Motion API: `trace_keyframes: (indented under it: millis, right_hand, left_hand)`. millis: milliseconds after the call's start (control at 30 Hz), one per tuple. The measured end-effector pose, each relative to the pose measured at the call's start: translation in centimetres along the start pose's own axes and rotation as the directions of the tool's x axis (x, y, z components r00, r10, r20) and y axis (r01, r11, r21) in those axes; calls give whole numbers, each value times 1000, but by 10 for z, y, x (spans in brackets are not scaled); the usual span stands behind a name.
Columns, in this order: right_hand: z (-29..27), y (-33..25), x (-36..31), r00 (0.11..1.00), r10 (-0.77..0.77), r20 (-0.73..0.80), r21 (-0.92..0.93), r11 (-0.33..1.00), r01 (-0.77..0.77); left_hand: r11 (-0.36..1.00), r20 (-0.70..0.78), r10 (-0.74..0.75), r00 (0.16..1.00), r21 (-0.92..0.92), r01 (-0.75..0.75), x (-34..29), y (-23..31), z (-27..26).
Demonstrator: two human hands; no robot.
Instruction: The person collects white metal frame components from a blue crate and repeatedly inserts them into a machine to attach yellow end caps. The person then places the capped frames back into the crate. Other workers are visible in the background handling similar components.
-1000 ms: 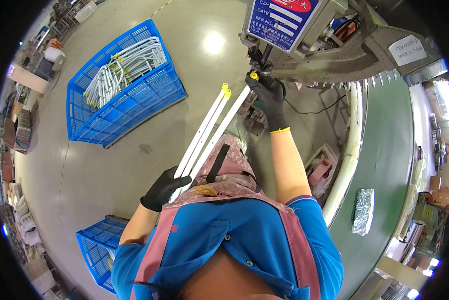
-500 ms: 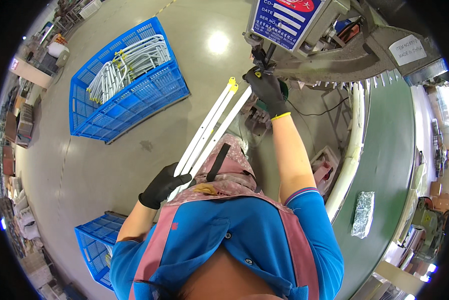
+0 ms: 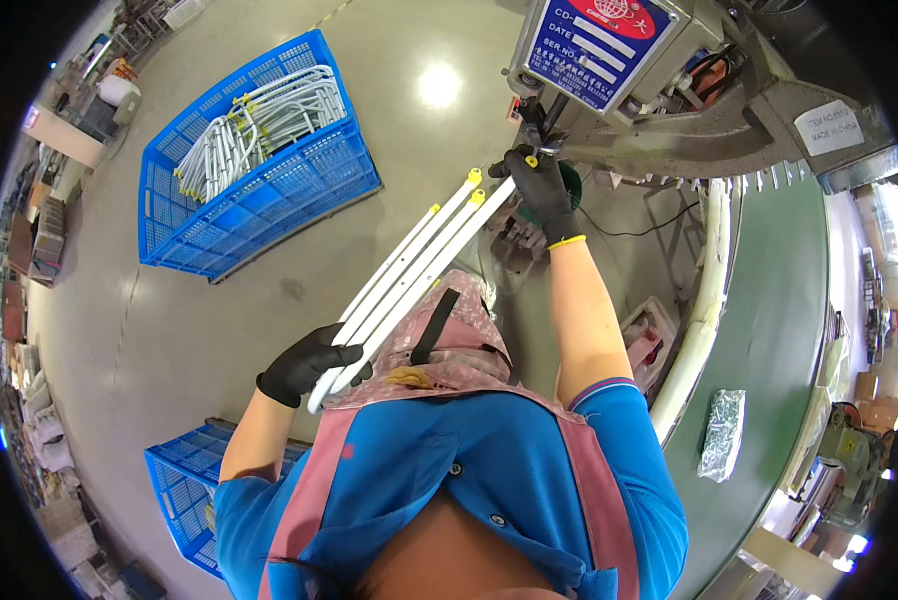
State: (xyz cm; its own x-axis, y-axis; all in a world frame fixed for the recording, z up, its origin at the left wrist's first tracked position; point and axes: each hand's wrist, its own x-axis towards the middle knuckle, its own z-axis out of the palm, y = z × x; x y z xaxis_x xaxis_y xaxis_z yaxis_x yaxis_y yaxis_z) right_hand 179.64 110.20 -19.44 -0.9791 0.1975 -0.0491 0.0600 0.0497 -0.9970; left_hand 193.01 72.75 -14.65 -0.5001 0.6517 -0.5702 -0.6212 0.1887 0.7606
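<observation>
My left hand (image 3: pixel 312 366), in a black glove, is closed round the lower end of a white tubular frame (image 3: pixel 416 272) near my waist. Several slim white bars lie side by side in it, slanting up to the right, with yellow pieces on some far ends. My right hand (image 3: pixel 541 195), gloved in black with a yellow cuff, grips the upper end of one bar. That end sits just under the head of a grey machine (image 3: pixel 689 120), close to its dark tool (image 3: pixel 541 122). The fingers there partly hide the bar's tip.
At the left stands a blue plastic crate (image 3: pixel 259 225) with many similar white frames. A second blue crate (image 3: pixel 179 500) is at lower left. To the right runs a green conveyor belt (image 3: pixel 784 300) with a silvery wrapped packet (image 3: pixel 722 435). A white padded rail (image 3: pixel 704 330) edges it.
The frame's bars have spread apart, and a third yellow-tipped end now shows. My left hand has shifted slightly left and the right hand slightly down and right, still by the machine.
</observation>
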Motion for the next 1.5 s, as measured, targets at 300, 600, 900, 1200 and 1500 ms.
trace_keyframes:
  millis: [300,600,900,1200,1500]
  right_hand:
    - [5,-9,-1,999,-5,-50,-83,997,1]
    - [3,6,1,1000,-10,-19,104,995,12]
    - [0,12,3,998,61,-5,57,996,-61]
    - [5,1,-3,998,39,-53,-44,998,-41]
    - [7,17,-6,999,-29,-46,116,993,34]
  left_hand:
    - [997,29,76,997,-25,-75,-5,8,-15]
    - [994,78,52,996,-95,-44,8,-10,-22]
    - [997,59,11,998,-78,-6,2,6,-18]
    - [987,29,31,999,-159,-26,11,-13,-18]
    - [989,-49,54,997,-132,-60,26,-21,-21]
